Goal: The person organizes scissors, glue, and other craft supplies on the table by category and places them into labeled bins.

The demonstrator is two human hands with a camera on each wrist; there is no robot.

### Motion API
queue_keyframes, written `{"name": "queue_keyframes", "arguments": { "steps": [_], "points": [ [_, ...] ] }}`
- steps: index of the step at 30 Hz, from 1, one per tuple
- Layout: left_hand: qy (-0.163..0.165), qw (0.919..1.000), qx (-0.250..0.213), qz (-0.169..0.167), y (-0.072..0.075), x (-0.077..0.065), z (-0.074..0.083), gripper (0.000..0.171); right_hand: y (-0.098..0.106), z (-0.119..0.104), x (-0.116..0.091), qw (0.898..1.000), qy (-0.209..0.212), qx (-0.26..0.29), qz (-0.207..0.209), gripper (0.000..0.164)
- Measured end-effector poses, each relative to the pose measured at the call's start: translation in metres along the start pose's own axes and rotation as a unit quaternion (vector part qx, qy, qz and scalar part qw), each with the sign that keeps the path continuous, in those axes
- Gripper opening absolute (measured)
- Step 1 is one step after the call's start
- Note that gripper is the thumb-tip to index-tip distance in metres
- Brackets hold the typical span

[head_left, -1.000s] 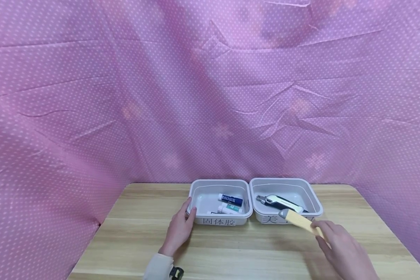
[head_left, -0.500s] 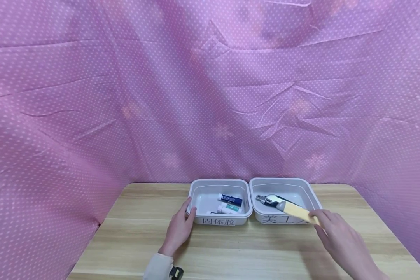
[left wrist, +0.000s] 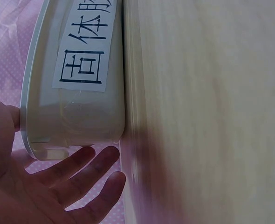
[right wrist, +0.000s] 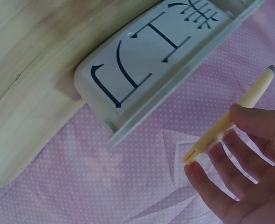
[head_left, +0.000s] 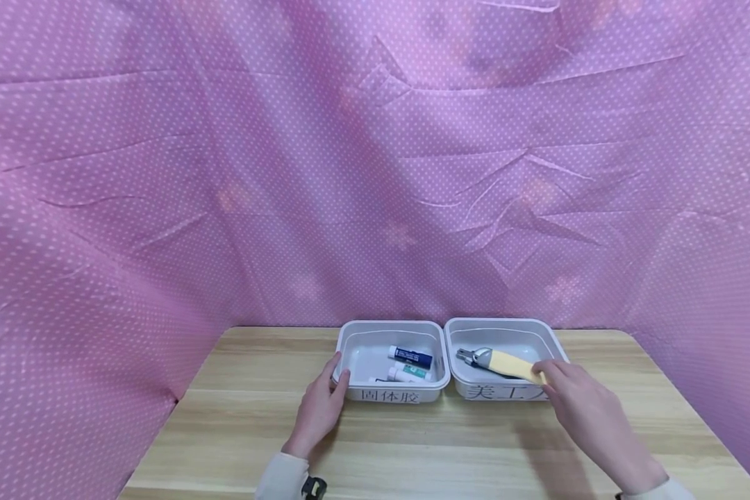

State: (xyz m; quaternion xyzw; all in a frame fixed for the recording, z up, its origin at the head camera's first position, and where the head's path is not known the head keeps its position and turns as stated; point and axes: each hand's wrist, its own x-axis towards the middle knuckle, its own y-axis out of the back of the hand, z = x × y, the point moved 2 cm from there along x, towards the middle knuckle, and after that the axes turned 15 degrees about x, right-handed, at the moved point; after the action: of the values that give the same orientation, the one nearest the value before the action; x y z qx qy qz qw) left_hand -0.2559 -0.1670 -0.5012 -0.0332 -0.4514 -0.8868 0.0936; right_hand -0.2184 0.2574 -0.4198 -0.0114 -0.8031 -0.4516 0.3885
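Note:
My right hand (head_left: 584, 410) pinches a yellow utility knife (head_left: 509, 364) with a grey tip by its near end, over the right-hand bin (head_left: 500, 323). In the right wrist view the knife (right wrist: 228, 119) lies between thumb and fingertips, slanting above the rim. Below it in the bin is another cutter, its metal end (head_left: 464, 355) showing and the rest mostly hidden. My left hand (head_left: 319, 406) holds the left bin (head_left: 387, 325) at its near left corner, thumb at the rim and fingers against the outer side, as the left wrist view shows.
Several glue sticks lie in the left bin, among them a dark blue one (head_left: 410, 357) and a white and green one (head_left: 409, 373). Both bins carry front labels and stand side by side near the back edge of the wooden table (head_left: 412, 458), before a pink dotted cloth (head_left: 375, 173).
The right hand has moved left and slightly up with the yellow utility knife, bringing it from the right bin's front edge to over its inside. The left hand has stayed in place.

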Motion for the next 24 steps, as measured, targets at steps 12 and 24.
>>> {"name": "queue_keyframes", "arguments": {
  "steps": [12,24],
  "points": [
    [0.001,1.0,0.001,0.001,-0.001,-0.001,-0.001,0.057,-0.018,0.012,0.011,1.0,0.009,-0.01,-0.015,0.036],
    [-0.01,0.9999,0.001,0.003,0.001,-0.004,-0.003,0.056,-0.026,0.024,0.011,0.998,-0.034,0.012,-0.045,0.03]
  ]
}}
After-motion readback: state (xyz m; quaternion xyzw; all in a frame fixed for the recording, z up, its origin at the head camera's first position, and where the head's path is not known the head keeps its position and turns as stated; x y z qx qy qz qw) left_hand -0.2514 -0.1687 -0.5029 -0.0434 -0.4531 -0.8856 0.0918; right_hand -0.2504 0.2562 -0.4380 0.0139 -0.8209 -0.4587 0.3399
